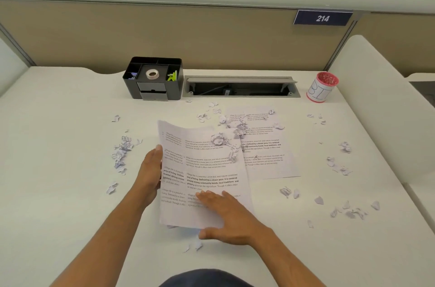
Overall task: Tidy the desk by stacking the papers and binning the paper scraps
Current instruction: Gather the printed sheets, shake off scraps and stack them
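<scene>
Head view: my left hand (pixel 150 169) grips the left edge of the lifted sheet (pixel 174 169), fingers curled behind it. My right hand (pixel 226 216) lies flat, fingers straight, on the sheet underneath (pixel 211 169). A third sheet (pixel 266 145) lies beyond my right fingertips. Paper scraps (pixel 121 152) are scattered either side; the pink bin (pixel 321 89) stands far right.

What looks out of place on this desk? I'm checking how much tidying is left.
Torn paper scraps lie scattered over the desk, and a clump sits on the printed sheets. The sheets aren't stacked: one lies flat, askew, while the left hand and right hand handle the others.
</scene>
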